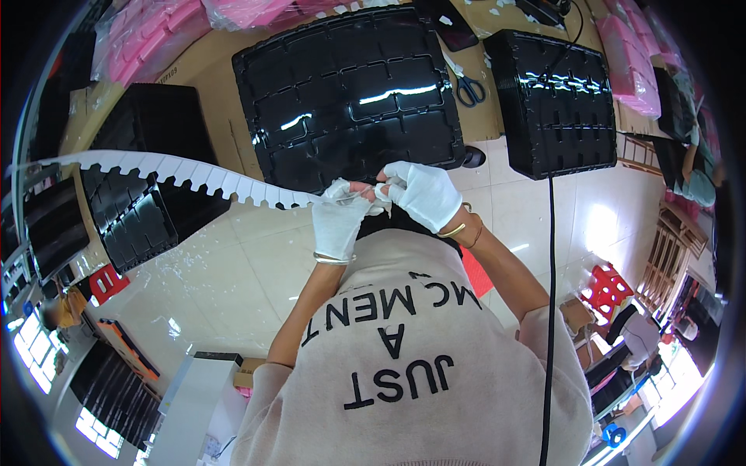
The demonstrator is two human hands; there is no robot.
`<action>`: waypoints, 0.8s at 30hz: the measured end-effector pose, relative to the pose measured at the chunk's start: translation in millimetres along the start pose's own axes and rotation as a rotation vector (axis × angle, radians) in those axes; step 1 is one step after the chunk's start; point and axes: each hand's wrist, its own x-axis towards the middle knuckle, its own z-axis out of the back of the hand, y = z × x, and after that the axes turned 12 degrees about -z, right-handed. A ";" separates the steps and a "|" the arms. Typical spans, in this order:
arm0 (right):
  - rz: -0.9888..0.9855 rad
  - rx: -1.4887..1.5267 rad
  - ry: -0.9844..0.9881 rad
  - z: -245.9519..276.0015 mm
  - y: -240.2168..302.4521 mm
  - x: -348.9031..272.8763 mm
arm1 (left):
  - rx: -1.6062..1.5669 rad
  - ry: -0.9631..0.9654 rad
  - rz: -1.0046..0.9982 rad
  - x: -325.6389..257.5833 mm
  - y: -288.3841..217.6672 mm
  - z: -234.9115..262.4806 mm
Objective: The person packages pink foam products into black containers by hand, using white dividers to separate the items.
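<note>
Head view: white notched strip (186, 169), one, grasped by left gloved hand (336, 221), not set on black moulded tray (334, 81); right gloved hand (423, 194) alongside, grip undeterminable.

strip (233, 183): white | gloves (427, 198): white | large tray (350, 81): black | wrapped bundle (163, 39): pink | sweatshirt (474, 357): black-lettered beige

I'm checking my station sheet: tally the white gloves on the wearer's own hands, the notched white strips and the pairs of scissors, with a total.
White gloves: 2, on the left hand and right hand
Notched white strip: 1
Scissors: 1
Total: 4
</note>
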 end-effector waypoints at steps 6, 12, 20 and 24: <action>0.032 -0.087 0.029 5.1 0.6 11.3 | -0.047 0.056 -0.037 6.5 -1.6 1.8; 0.313 -0.128 -0.123 26.3 3.4 50.6 | 0.107 -0.130 -0.015 14.4 -17.7 6.7; 0.231 -0.604 -0.306 139.3 2.4 199.8 | 0.543 -0.485 0.053 -22.9 43.7 109.7; 0.244 -0.784 -0.245 144.0 6.4 243.3 | 0.618 -0.575 -0.004 -39.1 76.5 170.5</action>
